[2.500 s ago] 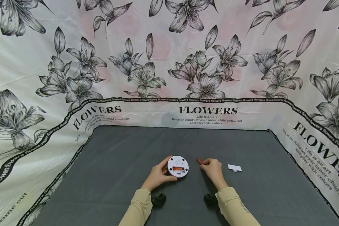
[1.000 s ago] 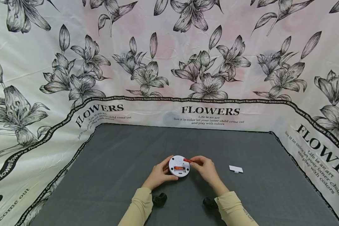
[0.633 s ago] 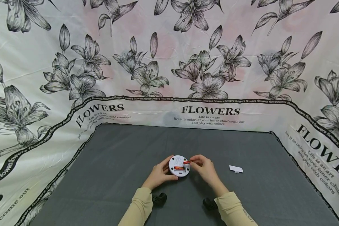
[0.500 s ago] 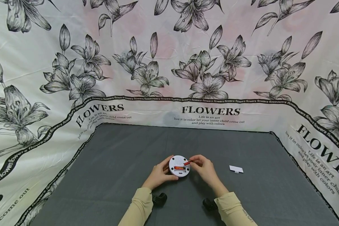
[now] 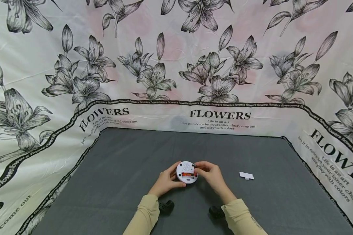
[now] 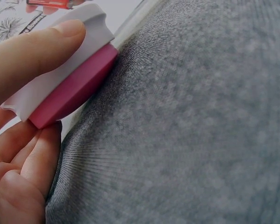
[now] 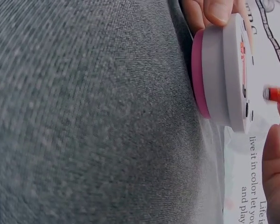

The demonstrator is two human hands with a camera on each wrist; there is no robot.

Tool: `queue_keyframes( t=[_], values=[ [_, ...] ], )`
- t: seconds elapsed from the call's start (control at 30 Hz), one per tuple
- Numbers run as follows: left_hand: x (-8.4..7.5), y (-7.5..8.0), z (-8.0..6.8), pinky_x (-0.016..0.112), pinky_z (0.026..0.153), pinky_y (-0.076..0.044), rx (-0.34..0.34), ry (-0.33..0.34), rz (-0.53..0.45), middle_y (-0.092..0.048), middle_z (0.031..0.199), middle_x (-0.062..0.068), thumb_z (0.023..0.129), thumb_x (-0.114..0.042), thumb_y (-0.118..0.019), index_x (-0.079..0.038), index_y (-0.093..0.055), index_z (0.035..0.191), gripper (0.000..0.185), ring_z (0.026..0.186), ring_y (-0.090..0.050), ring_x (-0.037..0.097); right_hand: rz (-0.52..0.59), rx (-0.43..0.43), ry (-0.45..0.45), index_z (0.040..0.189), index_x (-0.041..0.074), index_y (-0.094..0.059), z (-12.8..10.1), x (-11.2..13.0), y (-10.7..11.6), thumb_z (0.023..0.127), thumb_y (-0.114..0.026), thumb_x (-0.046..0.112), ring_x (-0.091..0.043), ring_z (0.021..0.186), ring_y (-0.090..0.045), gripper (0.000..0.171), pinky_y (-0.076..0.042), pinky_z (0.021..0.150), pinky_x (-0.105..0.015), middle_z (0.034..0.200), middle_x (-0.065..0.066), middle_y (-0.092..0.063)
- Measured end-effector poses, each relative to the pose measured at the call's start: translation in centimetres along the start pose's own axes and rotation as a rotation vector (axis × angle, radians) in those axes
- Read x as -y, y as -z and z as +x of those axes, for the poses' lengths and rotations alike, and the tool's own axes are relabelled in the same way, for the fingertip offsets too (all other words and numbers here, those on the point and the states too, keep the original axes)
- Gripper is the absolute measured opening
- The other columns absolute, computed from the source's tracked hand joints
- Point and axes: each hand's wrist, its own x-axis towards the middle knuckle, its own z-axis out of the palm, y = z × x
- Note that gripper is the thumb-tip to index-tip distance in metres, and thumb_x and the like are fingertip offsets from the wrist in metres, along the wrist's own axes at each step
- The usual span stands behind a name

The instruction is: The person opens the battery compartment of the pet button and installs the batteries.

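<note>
One battery (image 5: 187,174) sits in a round device (image 5: 187,167) at the middle of the bench (image 5: 135,156), its rim gripped between the left hand's (image 5: 164,182) thumb and fingers. The right hand (image 5: 214,176) pinches a second battery (image 7: 277,94) just off the device's face; a white panel (image 5: 246,175) lies right.

The counter (image 5: 120,169) has a dark grey fabric top. Behind it, pale cloth (image 5: 176,86) carries black-line flowers (image 5: 217,89) and "FLOWERS" lettering (image 5: 220,115).
</note>
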Motion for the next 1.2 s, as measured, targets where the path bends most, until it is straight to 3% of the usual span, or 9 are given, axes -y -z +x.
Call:
queue_keyframes(
  t=[0.23, 0.43, 0.6, 0.97, 1.2],
  values=[
    [0.1, 0.0, -0.1, 0.029, 0.095, -0.041, 0.005, -0.013, 0.015, -0.033, 0.144, 0.013, 0.074, -0.006, -0.079, -0.003, -0.027, 0.146, 0.089, 0.127, -0.038, 0.023, -0.087, 0.031, 0.136, 0.099, -0.008, -0.068, 0.1, -1.2, -0.6, 0.081, -0.068, -0.004, -0.026, 0.082, -0.062, 0.018, -0.052, 0.068, -0.023, 0.094, -0.019, -0.066],
    [0.2, -0.1, -0.2, 0.029, 0.094, -0.042, 0.005, -0.021, 0.020, -0.033, 0.144, 0.013, 0.074, -0.006, -0.078, -0.007, -0.029, 0.145, 0.087, 0.126, -0.040, 0.023, -0.191, 0.063, 0.195, 0.096, 0.002, -0.072, 0.7, -3.4, -1.4, 0.080, -0.071, 0.005, -0.018, 0.079, -0.062, 0.016, -0.052, 0.066, -0.023, 0.091, -0.007, -0.067],
    [0.2, -0.1, -0.1, 0.029, 0.094, -0.043, 0.012, -0.028, 0.018, -0.034, 0.144, 0.014, 0.075, -0.006, -0.078, -0.010, -0.029, 0.145, 0.086, 0.126, -0.040, 0.022, -0.261, 0.097, 0.238, 0.094, 0.008, -0.073, 0.6, -3.6, -1.9, 0.080, -0.072, 0.011, -0.014, 0.076, -0.060, 0.015, -0.052, 0.064, -0.025, 0.089, 0.000, -0.065],
    [-0.1, 0.0, -0.1, 0.029, 0.095, -0.041, 0.005, -0.037, 0.055, -0.035, 0.143, 0.014, 0.075, -0.007, -0.078, -0.008, -0.030, 0.145, 0.085, 0.127, -0.039, 0.023, -0.385, 0.130, 0.354, 0.092, 0.011, -0.073, 0.6, -3.5, -2.3, 0.077, -0.074, 0.005, -0.012, 0.077, -0.056, 0.016, -0.050, 0.063, -0.025, 0.088, 0.003, -0.064],
    [-0.4, 0.0, -0.2, 0.030, 0.097, -0.038, 0.003, -0.038, 0.064, -0.034, 0.144, 0.013, 0.075, -0.007, -0.078, -0.008, -0.031, 0.144, 0.083, 0.127, -0.037, 0.023, -0.517, 0.150, 0.362, 0.092, 0.013, -0.073, 0.7, -3.5, -2.6, 0.078, -0.074, 0.006, -0.011, 0.076, -0.050, 0.015, -0.047, 0.064, -0.027, 0.089, 0.005, -0.062]
  ],
)
